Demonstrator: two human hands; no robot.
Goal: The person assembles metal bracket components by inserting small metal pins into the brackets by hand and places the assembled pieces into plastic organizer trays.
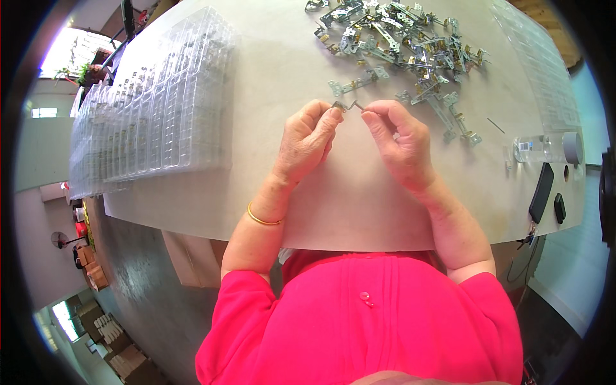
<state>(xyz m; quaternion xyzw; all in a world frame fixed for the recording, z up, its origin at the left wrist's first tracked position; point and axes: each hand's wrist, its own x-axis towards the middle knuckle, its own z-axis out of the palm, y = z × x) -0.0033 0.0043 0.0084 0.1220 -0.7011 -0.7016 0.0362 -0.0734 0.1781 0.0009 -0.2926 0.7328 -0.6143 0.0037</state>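
My left hand (pixel 308 140) is closed, with a small metal piece (pixel 339 106) pinched between thumb and forefinger. Opposite it, my right hand (pixel 401 140) pinches a thin, dark pin-like piece (pixel 357 104) whose tip comes close to the metal piece. Whether the two touch is too small to tell. Just beyond my fingertips lies a single metal bracket (pixel 358 82). Farther off, a heap of silvery metal brackets (pixel 394 38) with brass-coloured parts spreads over the pale table (pixel 269 77), and a few lie near my right hand.
Tall stacked clear plastic trays (pixel 160 115) stand on the left, with more clear trays (pixel 542 70) at the far right. A thin rod (pixel 496 125) lies near a clear bottle (pixel 542 149). Toward the right edge are a black phone-like slab (pixel 542 192) and a small black object (pixel 560 208).
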